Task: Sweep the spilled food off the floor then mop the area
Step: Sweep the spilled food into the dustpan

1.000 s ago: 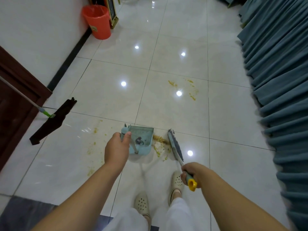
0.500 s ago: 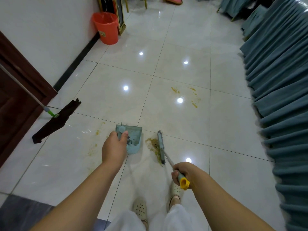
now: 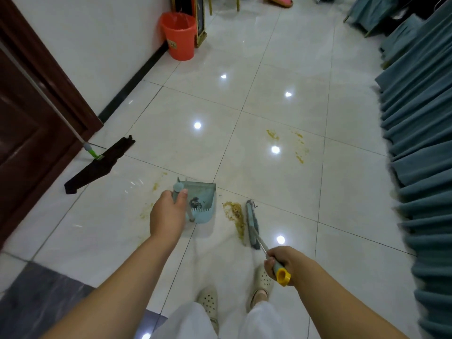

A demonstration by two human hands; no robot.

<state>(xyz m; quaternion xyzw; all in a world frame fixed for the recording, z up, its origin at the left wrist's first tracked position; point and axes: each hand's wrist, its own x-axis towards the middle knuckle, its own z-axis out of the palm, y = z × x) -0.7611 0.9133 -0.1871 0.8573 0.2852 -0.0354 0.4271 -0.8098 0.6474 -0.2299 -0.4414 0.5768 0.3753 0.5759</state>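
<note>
A glossy pale tiled floor (image 3: 281, 57) fills the room, with blue-grey curtains (image 3: 420, 143) bunched along one side and a dark wooden door (image 3: 27, 123) on the other. A mop (image 3: 97, 162) leans against that door, its dark flat head lying on the tiles. Farther back an orange bin (image 3: 179, 35) stands against the white wall.

The person stands in pale clogs, both arms stretched forward. Their left hand (image 3: 167, 214) grips the upright handle of a light blue dustpan (image 3: 203, 204), fingers wrapped round it, the pan resting on the floor with some dark debris inside. Their right hand (image 3: 281, 263) is clenched round the yellow-capped end of a broom (image 3: 252, 223), whose narrow blue head lies on the tiles.

A heaped line of spilled food (image 3: 236, 214), yellowish crumbs, lies between the dustpan and the broom head, just beside the bristles. More yellow smears (image 3: 298, 148) sit farther out, well apart from the pile, and fainter traces (image 3: 156, 185) mark the floor left of the dustpan.
</note>
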